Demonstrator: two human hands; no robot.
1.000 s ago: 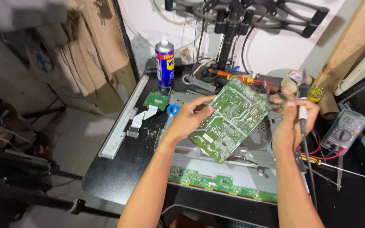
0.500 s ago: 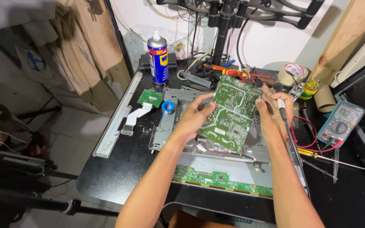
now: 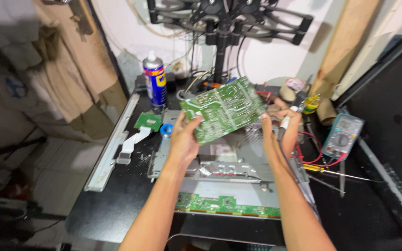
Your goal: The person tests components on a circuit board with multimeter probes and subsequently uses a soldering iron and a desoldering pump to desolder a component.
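A green circuit board is held up above the bench, solder side facing me, tilted. My left hand grips its lower left edge. My right hand touches the board's right edge while holding a thin soldering iron whose cord runs down along my forearm. Below the board lies a grey metal chassis with a long narrow green board along its near edge.
A blue and yellow spray can stands at the back left. A multimeter with red leads lies at the right beside screwdrivers. A small green board with a white ribbon cable and a metal strip lie at left. A black stand rises behind.
Both hands have lifted the green board off the chassis and raised it toward the back. The camera view has shifted closer.
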